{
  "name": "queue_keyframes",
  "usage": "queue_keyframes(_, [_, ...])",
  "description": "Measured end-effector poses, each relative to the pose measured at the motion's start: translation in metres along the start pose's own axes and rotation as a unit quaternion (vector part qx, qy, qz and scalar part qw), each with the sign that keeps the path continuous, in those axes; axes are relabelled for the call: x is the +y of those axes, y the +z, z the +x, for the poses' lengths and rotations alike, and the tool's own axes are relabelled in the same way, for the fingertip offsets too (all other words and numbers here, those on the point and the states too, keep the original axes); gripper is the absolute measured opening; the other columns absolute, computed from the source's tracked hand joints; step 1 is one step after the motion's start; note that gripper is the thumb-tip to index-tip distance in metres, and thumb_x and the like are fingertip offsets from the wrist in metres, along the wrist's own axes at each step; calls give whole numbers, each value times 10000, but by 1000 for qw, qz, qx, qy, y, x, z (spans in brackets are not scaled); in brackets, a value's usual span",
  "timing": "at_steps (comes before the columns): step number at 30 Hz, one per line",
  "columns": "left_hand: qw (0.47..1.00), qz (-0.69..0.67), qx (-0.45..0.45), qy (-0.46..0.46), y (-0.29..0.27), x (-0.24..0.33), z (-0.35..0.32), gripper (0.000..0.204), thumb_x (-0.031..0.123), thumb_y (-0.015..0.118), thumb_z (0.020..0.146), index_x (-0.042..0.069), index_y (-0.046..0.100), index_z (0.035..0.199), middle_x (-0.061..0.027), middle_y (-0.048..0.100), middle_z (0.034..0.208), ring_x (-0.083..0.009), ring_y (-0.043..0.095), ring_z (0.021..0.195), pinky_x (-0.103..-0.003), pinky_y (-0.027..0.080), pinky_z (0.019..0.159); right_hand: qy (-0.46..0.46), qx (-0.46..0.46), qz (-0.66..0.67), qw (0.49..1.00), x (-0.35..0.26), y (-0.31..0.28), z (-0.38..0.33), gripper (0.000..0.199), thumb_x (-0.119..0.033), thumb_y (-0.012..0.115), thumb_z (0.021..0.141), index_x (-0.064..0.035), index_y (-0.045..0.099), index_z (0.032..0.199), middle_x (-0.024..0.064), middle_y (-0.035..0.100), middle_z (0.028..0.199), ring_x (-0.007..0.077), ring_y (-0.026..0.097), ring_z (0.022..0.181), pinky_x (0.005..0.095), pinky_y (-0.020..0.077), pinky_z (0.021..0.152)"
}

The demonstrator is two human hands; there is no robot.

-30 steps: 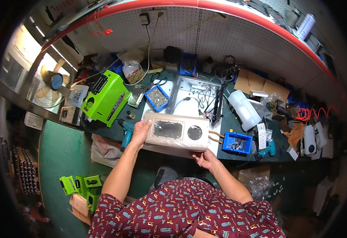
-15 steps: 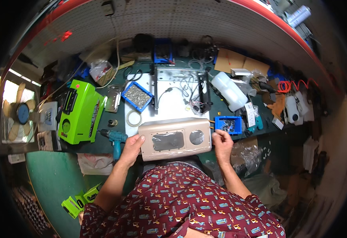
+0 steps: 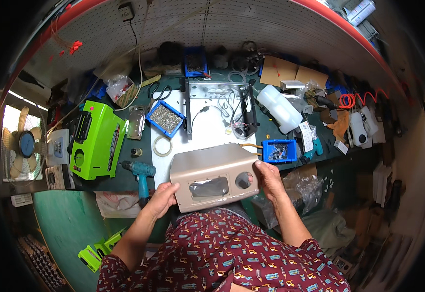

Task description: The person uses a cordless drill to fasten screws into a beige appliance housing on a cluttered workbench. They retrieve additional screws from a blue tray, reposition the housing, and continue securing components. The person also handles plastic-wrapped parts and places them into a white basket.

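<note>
1. Head view: beige cover (image 3: 207, 168) held at counter's (image 3: 103, 184) near edge, close to the torso, windowed face up, tilted; can't tell if it touches the edge.
2. L hand (image 3: 163, 200): part-closed on cover's L end, thumb on face, fingers mostly hidden.
3. R hand (image 3: 270, 179): part-closed round R end, thumb on top; fingertips prob. show thru the round hole.
4. Step in hand, my read: two-handed handling/turning of cover. Next move calls for an even grip at both ends, clear of pliers (image 3: 250, 145) just behind.
5. R bin (image 3: 266, 151), blue: small dark + silver bits, kind unclear.
6. L bin (image 3: 159, 129), blue: lots of small metal pcs, prob. fasteners.
7. Between bins, farther back: metal frame (image 3: 217, 90) w/ dark cables inside.
8. Jug (image 3: 280, 109), white, lying down; contents n/a, can't tell.
</note>
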State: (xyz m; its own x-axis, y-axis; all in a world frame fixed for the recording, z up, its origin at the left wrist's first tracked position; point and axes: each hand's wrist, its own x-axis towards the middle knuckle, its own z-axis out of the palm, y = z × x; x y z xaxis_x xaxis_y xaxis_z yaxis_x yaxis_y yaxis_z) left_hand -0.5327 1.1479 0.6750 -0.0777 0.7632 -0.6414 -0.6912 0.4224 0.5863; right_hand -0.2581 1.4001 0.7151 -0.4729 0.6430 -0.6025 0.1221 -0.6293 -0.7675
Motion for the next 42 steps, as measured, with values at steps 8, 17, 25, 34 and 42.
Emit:
queue_keyframes(8, [986, -107, 126, -1, 28, -20, -4, 622, 498, 527, 1021, -14, 527, 1375, -139, 654, 1260, -234, 675, 1087, -377, 569, 901, 30, -48, -18, 998, 25, -13, -21, 372, -291, 518, 1032, 53, 656, 1062, 75, 658, 809, 140, 594, 674, 277, 493, 658])
queue_keyframes(17, [972, 112, 148, 141, 89, -7, -22, 343, 205, 571, 1009, -55, 637, 1222, -75, 699, 1073, -128, 637, 947, -295, 517, 858, 81, -196, -120, 970, 76, -95, -42, 383, -226, 499, 1029, 90, 698, 1116, 141, 731, 994, 186, 680, 858, 323, 540, 810])
queue_keyframes(25, [772, 571, 95, 261, 142, 35, -35, 260, 224, 589, 981, -11, 608, 871, -60, 626, 706, -220, 599, 647, -407, 462, 608, 41, -175, -148, 973, 116, -106, 1, 222, -186, 619, 1004, -19, 721, 1110, 30, 712, 947, 97, 649, 808, 240, 537, 725])
queue_keyframes(34, [396, 865, -112, 286, 112, 90, -40, 210, 190, 689, 872, 56, 548, 794, -151, 623, 745, -367, 637, 741, -475, 493, 701, -299, -23, -24, 954, 82, -11, 24, 518, -312, 575, 991, 47, 535, 1363, 152, 652, 1195, 172, 589, 1147, 339, 489, 956])
queue_keyframes(42, [375, 889, -175, 198, 8, 93, -53, 200, 148, 702, 787, 57, 532, 839, -146, 614, 771, -389, 637, 778, -482, 509, 699, -387, -10, -124, 914, 97, 60, -13, 456, -191, 792, 849, 19, 629, 1220, 151, 619, 1201, 263, 625, 1131, 353, 513, 966])
